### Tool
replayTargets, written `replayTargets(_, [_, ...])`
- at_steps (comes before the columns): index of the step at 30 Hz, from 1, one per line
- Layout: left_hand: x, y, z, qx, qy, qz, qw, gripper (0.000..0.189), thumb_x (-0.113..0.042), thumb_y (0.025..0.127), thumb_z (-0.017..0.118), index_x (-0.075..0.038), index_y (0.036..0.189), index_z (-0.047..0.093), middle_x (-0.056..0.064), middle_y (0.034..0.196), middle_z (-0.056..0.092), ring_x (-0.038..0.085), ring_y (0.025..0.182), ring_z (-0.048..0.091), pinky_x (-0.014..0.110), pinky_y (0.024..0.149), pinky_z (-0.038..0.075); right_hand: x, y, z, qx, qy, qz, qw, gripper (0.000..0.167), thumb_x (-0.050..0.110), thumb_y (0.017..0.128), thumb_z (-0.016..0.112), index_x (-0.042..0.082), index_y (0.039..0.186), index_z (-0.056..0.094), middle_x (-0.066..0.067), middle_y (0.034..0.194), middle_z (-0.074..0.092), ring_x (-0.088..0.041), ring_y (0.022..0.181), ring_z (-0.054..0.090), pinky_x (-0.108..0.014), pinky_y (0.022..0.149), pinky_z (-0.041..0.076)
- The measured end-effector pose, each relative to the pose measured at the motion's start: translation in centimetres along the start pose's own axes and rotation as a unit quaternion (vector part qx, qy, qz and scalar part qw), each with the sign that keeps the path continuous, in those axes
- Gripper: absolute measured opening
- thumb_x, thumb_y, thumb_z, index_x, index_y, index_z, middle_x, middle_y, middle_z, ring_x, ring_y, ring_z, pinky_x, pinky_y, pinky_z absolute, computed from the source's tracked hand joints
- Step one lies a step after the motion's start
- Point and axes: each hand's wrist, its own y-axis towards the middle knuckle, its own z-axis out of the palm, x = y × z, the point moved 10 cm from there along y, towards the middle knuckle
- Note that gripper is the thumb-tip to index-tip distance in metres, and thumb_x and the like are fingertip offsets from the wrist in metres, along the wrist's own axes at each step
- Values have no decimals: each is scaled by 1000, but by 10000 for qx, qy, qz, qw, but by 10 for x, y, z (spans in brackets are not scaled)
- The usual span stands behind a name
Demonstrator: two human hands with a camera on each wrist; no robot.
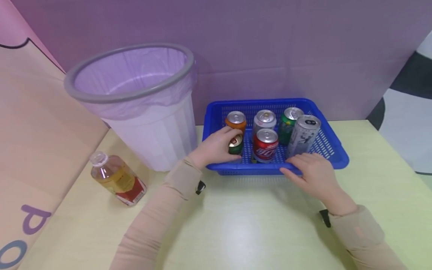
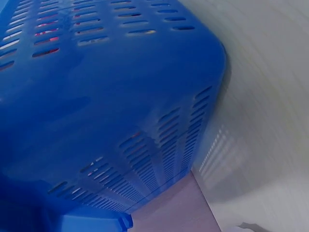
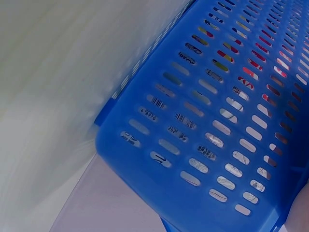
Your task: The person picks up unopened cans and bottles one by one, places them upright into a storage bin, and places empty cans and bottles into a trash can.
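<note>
In the head view, my left hand point(image 1: 217, 147) reaches over the front left of the blue basket point(image 1: 249, 167). Its fingers and thumb curl round a green can point(image 1: 236, 144), whose top shows between them. My right hand point(image 1: 314, 174) grips the basket's front rim towards the right, fingers over the edge and thumb in front. Also standing in the basket are an orange can point(image 1: 236, 120), a red can point(image 1: 265, 146), a white can point(image 1: 264, 119), a green Sprite-like can point(image 1: 287, 125) and a tall silver can point(image 1: 302, 135). Both wrist views show mainly slotted basket walls point(image 2: 120, 87).
Left of the basket stands a white bin point(image 1: 158, 131) with a grey rim and a thin liner. A clear plastic bottle point(image 1: 118, 180) with a yellow and red label is on the table point(image 1: 236, 225) at the left. A purple wall covering point(image 1: 253, 48) rises behind.
</note>
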Motion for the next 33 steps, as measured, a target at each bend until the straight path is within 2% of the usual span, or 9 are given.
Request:
replayTargets(10, [5,2,0,79,-248,-345,9991,69,-33,74,81,-13,132,47,10,129,53,23,114,56,39,97,49,1,1,-1,-40,-27,-52,10000,70,60,96,31,2,83,69,-12,74,68,-28,65,62,-42,57,48])
replayTargets(22, [7,11,5,186,-172,-502,9984,72,-35,75,79,-15,135,44,9,132,50,23,112,57,38,95,50,1,1,-2,6,-22,-17,10000,71,61,96,30,3,83,69,-11,74,68,-27,64,62,-41,57,48])
replayTargets(33, [5,11,4,147,-22,-485,9987,73,-38,76,78,-15,136,43,10,132,49,24,113,57,38,96,50,1,1,-2,-25,-14,-17,10000,72,61,96,29,3,83,69,-10,74,68,-27,65,62,-41,58,48])
